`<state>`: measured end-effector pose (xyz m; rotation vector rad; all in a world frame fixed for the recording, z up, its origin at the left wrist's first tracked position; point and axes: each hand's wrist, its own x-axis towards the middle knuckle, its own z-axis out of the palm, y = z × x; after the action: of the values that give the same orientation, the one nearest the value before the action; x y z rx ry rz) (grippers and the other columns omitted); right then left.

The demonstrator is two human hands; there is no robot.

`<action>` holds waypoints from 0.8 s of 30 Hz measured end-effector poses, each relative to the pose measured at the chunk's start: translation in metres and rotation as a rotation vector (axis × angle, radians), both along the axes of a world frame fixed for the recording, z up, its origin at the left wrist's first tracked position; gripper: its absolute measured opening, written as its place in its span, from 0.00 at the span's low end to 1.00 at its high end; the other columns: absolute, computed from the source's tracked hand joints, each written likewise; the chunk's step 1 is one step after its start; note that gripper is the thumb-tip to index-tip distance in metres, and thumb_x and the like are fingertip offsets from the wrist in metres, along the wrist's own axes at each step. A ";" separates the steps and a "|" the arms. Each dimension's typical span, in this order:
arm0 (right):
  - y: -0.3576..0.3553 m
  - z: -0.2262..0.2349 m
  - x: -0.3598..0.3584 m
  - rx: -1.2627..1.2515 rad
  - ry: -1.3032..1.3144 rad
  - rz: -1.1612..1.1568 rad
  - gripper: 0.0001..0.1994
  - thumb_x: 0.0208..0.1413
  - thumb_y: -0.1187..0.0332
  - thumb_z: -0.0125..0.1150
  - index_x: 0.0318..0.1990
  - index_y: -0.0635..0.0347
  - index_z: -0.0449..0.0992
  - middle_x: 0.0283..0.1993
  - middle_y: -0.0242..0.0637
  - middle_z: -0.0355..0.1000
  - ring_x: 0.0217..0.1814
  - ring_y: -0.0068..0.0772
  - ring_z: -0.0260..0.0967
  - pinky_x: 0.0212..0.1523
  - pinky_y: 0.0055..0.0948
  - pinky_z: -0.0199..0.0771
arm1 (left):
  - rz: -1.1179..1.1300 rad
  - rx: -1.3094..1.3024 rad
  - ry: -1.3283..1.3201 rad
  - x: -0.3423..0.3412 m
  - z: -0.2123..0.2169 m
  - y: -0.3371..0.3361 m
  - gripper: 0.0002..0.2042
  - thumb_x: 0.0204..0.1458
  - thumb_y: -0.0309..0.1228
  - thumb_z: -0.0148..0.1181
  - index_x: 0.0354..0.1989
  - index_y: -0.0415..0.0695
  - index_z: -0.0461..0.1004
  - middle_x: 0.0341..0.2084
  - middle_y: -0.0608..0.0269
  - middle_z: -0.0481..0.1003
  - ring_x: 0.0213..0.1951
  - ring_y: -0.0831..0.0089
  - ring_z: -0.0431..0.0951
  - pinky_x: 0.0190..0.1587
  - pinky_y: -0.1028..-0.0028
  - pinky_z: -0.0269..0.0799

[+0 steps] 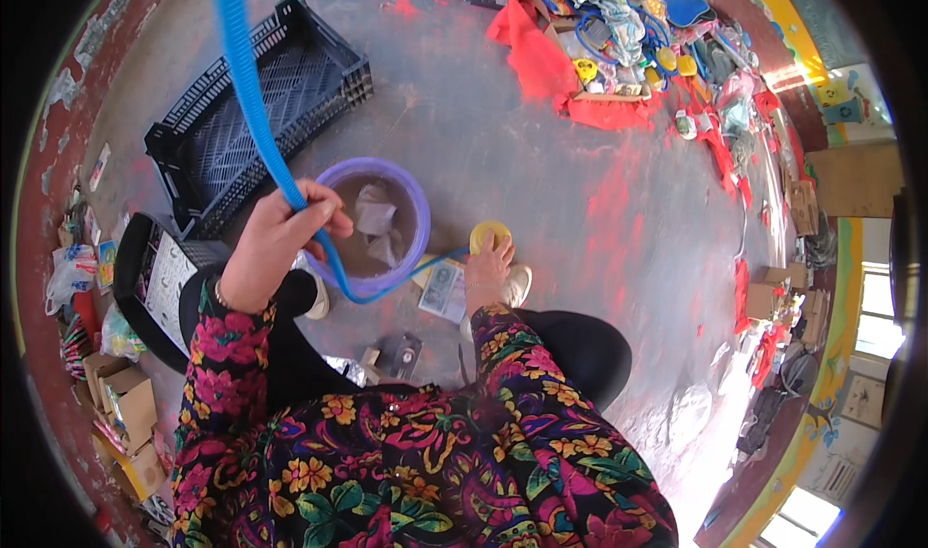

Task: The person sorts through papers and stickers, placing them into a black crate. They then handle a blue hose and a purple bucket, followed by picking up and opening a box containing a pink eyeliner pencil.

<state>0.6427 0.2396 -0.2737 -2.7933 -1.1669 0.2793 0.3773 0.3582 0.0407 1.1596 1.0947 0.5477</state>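
My left hand [280,234] is closed around a long blue ribbed strip [253,113], which runs up past the top of the view. Below that hand the strip loops over the near rim of a purple bucket [421,210] and stretches right to my other hand. Crumpled pale pieces [375,212] lie in brownish water inside the bucket. Beside my right shoe, my right hand [488,273] grips a yellow round object [490,234], its fingers bent over the near side. Where the strip ends by the yellow object is hidden.
A black plastic crate [261,113] stands beyond the bucket to the left. Printed paper [443,292] lies on the floor between my feet. Far right is a heap of mixed items with red cloth [541,60]. Cardboard boxes [126,403] and bags line the left wall.
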 end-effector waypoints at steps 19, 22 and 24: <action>0.036 0.241 0.078 -0.114 0.213 0.343 0.19 0.48 0.58 0.48 0.45 0.55 0.73 0.44 0.46 0.71 0.47 0.46 0.68 0.48 0.36 0.67 | -0.368 0.100 0.037 -0.008 -0.043 -0.009 0.16 0.57 0.40 0.45 0.41 0.38 0.63 0.26 0.56 0.74 0.27 0.71 0.77 0.22 0.78 0.70; -0.017 0.302 0.100 -0.181 0.105 0.536 0.21 0.50 0.55 0.51 0.48 0.57 0.72 0.45 0.44 0.72 0.49 0.42 0.68 0.50 0.33 0.65 | -0.399 0.073 0.064 -0.002 -0.040 -0.017 0.19 0.57 0.42 0.43 0.40 0.35 0.62 0.26 0.53 0.74 0.26 0.69 0.77 0.22 0.77 0.70; -0.062 0.317 0.116 -0.267 0.429 0.517 0.22 0.52 0.54 0.51 0.49 0.59 0.71 0.45 0.41 0.72 0.48 0.34 0.68 0.49 0.30 0.66 | -0.387 0.076 0.055 0.002 -0.037 -0.023 0.20 0.57 0.44 0.42 0.40 0.34 0.62 0.25 0.52 0.74 0.25 0.68 0.77 0.22 0.76 0.70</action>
<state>0.7588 0.1774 0.0435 -2.3758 -1.8018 1.0830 0.3797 0.3356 0.0041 1.4182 0.8705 0.2573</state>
